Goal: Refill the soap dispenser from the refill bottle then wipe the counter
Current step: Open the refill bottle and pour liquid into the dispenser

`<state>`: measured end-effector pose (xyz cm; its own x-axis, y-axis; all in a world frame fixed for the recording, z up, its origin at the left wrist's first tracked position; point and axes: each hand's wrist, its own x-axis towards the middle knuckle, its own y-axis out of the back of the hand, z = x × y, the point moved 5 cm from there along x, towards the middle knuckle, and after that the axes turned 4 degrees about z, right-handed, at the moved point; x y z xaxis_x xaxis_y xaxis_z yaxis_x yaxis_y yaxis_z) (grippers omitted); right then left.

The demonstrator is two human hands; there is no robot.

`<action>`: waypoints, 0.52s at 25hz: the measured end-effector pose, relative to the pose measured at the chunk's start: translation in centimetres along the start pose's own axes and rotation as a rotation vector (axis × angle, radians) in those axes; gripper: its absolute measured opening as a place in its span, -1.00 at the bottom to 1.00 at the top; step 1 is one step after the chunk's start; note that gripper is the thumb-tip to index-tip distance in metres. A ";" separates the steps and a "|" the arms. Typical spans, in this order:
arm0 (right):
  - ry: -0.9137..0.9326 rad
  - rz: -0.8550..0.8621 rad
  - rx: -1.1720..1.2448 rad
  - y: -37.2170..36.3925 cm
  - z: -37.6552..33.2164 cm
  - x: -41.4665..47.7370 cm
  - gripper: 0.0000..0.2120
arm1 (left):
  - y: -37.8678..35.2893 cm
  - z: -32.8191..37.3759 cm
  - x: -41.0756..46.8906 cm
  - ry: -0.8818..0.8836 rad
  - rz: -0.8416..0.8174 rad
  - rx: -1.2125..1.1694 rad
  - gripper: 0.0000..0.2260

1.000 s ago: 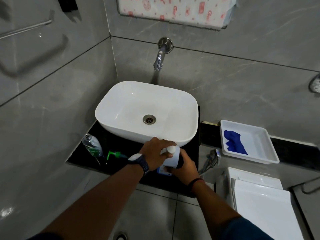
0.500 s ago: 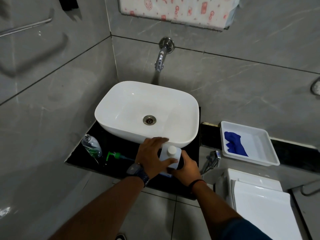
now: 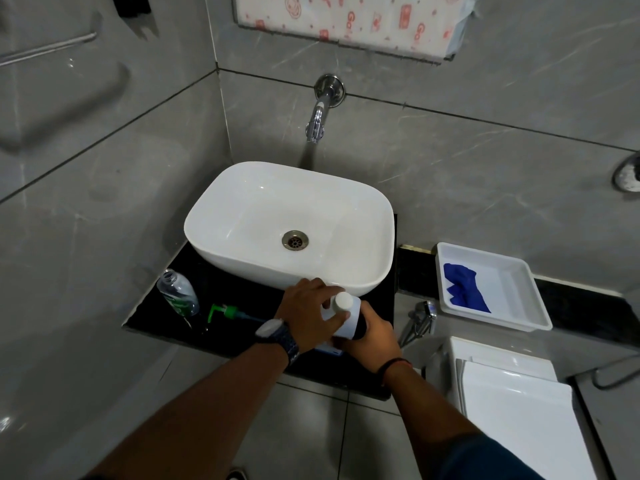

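Observation:
The refill bottle [image 3: 349, 318], white label over a dark body with a white cap [image 3: 343, 301], stands on the black counter [image 3: 242, 337] in front of the basin. My right hand [image 3: 372, 336] grips its body from the right. My left hand [image 3: 308, 311] is closed around its top, fingers at the cap. The clear soap dispenser bottle [image 3: 178, 294] stands uncapped at the counter's left. Its green pump [image 3: 225, 312] lies on the counter beside it. A blue cloth [image 3: 464, 287] lies in a white tray [image 3: 512, 271] at the right.
A white basin [image 3: 291, 230] fills the back of the counter under a chrome wall tap [image 3: 317, 121]. A chrome spray handle [image 3: 420, 318] hangs right of the counter. A white toilet lid [image 3: 512, 410] sits at the lower right. Grey tiled walls close the left and back.
My left hand has shifted around the bottle's top, so the white cap now shows clear of my fingers. The bottle stays in the same spot, held by my right hand.

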<state>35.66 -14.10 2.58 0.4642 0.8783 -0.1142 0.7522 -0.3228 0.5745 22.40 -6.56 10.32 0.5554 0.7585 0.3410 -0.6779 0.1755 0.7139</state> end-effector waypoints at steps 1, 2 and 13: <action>-0.004 0.000 -0.006 0.0 0.1 0.0 -0.27 | -0.1 0.1 0.1 0.011 -0.004 -0.006 -0.63; -0.003 0.000 -0.009 0.0 0.1 0.0 -0.27 | -0.1 0.0 0.2 0.029 0.015 -0.009 -0.65; 0.000 -0.019 -0.038 0.1 -0.1 -0.1 -0.28 | 1.4 0.4 1.1 -0.010 0.170 -0.103 -0.73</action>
<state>35.61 -14.17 2.72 0.4504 0.8840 -0.1252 0.7423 -0.2928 0.6027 22.31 -5.71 11.94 0.4326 0.7768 0.4577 -0.8081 0.1090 0.5788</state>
